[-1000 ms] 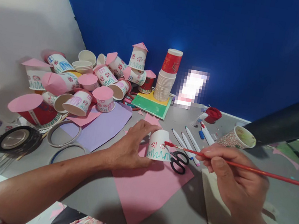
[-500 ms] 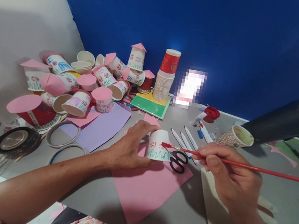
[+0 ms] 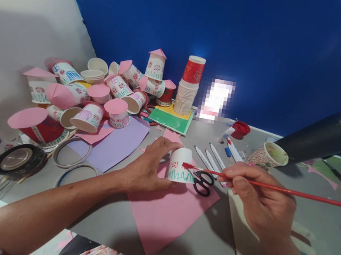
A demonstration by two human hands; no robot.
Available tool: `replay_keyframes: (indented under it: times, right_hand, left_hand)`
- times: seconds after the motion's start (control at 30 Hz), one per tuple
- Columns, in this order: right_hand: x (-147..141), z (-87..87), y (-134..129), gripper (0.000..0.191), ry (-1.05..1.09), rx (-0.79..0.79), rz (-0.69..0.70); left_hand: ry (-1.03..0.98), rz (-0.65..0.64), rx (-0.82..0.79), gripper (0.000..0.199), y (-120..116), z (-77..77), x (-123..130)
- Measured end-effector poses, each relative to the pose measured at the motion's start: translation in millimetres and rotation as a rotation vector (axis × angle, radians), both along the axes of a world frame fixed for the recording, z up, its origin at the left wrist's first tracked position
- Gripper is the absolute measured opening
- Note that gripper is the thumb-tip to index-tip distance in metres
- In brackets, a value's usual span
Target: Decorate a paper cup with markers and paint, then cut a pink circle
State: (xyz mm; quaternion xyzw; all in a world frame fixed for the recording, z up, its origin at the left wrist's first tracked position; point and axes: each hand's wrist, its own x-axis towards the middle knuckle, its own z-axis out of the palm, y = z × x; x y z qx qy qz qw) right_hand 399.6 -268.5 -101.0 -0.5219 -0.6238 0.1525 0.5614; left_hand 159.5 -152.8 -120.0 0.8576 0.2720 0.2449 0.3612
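Observation:
An upside-down white paper cup point(image 3: 177, 173) with green zigzags and red dots stands on a pink paper sheet point(image 3: 162, 218). My left hand point(image 3: 150, 168) grips it from the left, thumb near its bottom rim and fingers at the top. Pinched in my right hand point(image 3: 259, 196) is a long red paintbrush point(image 3: 306, 196), its red-coated tip at the cup's front right side. Black-handled scissors point(image 3: 203, 183) lie just right of the cup, partly under the brush. Several white markers point(image 3: 217, 155) lie behind them.
Decorated cups with pink paper roofs point(image 3: 88, 116) are heaped at the left, beside a purple sheet point(image 3: 121, 143) and tape rings point(image 3: 72, 152). A tall cup stack point(image 3: 186, 95) stands behind. At right are a patterned cup point(image 3: 269, 156) and a dark cylinder point(image 3: 324, 132).
My right hand and the brush have shifted slightly left, and the brush tip sits a little further left on the cup. My left hand still holds the cup in place.

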Motion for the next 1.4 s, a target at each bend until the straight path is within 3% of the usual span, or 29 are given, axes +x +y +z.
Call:
replay_keyframes:
  times: [0.47, 1.03, 1.4]
  right_hand:
    - [1.0, -2.7, 0.6, 0.014, -0.027, 0.007, 0.029]
    - [-1.0, 2.9, 0.6, 0.015, -0.042, 0.034, -0.043]
    - [3.8, 3.3, 1.3, 0.018, -0.048, 0.079, -0.001]
  left_hand:
    - [0.020, -0.007, -0.006, 0.070, -1.3, 0.9, 0.4]
    - [0.003, 0.002, -0.012, 0.071, -1.2, -1.0, 0.2]
    - [0.001, 0.008, -0.002, 0.071, -1.2, 1.7, 0.2]
